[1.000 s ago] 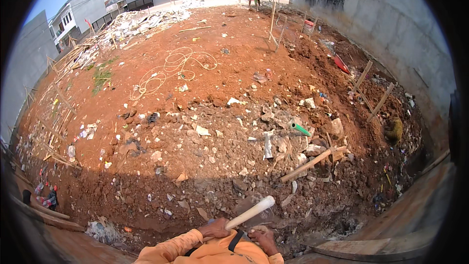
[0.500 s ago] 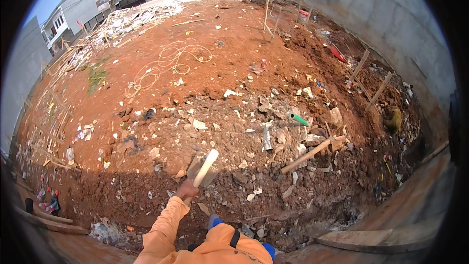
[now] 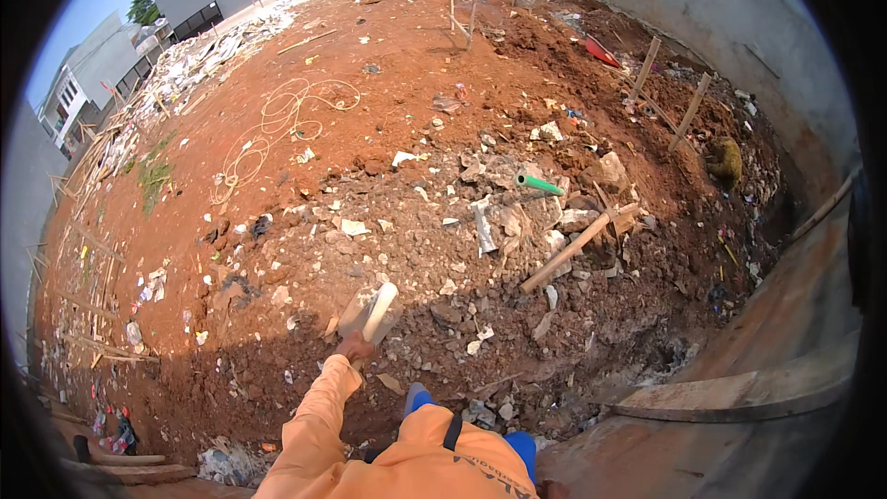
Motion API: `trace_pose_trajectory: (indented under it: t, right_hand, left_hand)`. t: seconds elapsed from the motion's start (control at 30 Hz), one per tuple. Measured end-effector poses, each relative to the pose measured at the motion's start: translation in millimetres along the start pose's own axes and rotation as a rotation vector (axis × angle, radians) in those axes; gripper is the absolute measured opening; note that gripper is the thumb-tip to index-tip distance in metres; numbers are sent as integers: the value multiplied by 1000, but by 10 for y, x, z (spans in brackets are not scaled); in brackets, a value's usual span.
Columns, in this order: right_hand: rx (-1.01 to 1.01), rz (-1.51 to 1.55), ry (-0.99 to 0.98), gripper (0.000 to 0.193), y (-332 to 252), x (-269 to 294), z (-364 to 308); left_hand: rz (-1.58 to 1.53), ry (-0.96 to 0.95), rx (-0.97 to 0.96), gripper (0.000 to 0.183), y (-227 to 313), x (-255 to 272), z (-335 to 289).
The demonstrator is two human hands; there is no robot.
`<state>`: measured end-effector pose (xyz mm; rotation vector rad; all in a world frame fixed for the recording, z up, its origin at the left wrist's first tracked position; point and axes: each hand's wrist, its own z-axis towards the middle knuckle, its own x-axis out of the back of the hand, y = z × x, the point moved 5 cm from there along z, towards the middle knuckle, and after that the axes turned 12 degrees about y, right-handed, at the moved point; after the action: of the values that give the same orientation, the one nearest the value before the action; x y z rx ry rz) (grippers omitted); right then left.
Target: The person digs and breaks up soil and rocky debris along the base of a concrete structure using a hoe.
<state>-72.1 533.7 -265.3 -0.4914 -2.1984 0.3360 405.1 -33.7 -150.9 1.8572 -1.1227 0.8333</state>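
Observation:
My left hand (image 3: 356, 348), in an orange sleeve, stretches forward and grips the pale handle of a hoe-like tool (image 3: 380, 307). The tool's flat tan blade (image 3: 354, 311) lies against the red soil just beyond the hand, among stones and rubble. My right hand does not show; only my orange-clad torso and two blue patches by my legs (image 3: 417, 398) fill the lower edge.
Broken rubble, a green pipe piece (image 3: 539, 185) and a wooden plank (image 3: 575, 249) lie ahead to the right. A coiled cord (image 3: 288, 115) lies farther out. A concrete wall (image 3: 739, 28) with wooden stakes (image 3: 690, 111) bounds the right. A concrete ledge (image 3: 739, 395) is at lower right.
A second ago both hands held the handle close to my body. Since then my left arm has stretched forward and the tool head has come down onto the soil; my right hand left view.

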Motion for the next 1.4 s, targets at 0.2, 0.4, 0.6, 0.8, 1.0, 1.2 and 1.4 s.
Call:
trace_pose_trajectory:
  t: [0.2,0.4,0.6,0.8,1.0,1.2,1.4]
  right_hand:
    - [-4,226,23,4,-578,-100,196]
    - [162,14,209,11,-479,176,139]
    - [256,-44,256,15,-479,205,73]
    - [194,-107,240,30,-421,263,-44]
    - [164,-86,163,42,-518,94,-53]
    - [57,-36,191,41,-97,-97,-15]
    - [228,-86,146,34,-427,-275,-341]
  left_hand:
    - [-311,-55,41,30,-396,-62,205]
    - [-175,-200,18,13,115,-241,219]
    - [11,-54,-39,15,-110,-221,343]
    - [-120,-257,-8,19,158,-350,60]
    - [-79,-285,-97,12,-302,-468,688]
    - [-33,-260,-699,22,-319,-339,747]
    - [-132,-243,-200,14,-227,4,-196]
